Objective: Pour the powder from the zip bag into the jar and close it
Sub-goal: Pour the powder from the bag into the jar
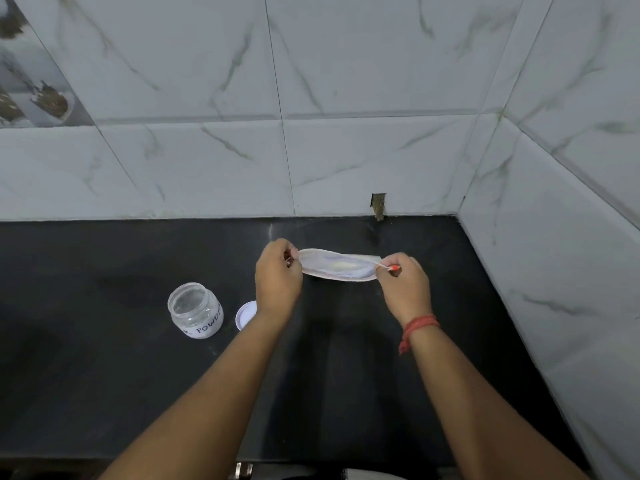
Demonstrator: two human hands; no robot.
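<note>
Both hands hold a clear zip bag (337, 266) above the black counter (104, 358), its mouth spread open toward me with pale powder visible inside. My left hand (277, 275) pinches the bag's left end. My right hand (403, 282) pinches the right end by the orange zip slider. A small clear glass jar (194, 310) with a white "POWDER" label stands open on the counter to the left of my left arm. Its white lid (246, 315) lies beside the jar, partly hidden by my left wrist.
White marble-patterned tiled walls (346, 150) close off the back and the right side of the counter. A small chipped hole (378, 204) sits in the wall tile just above the counter. A metal fitting (243, 470) shows at the counter's near edge.
</note>
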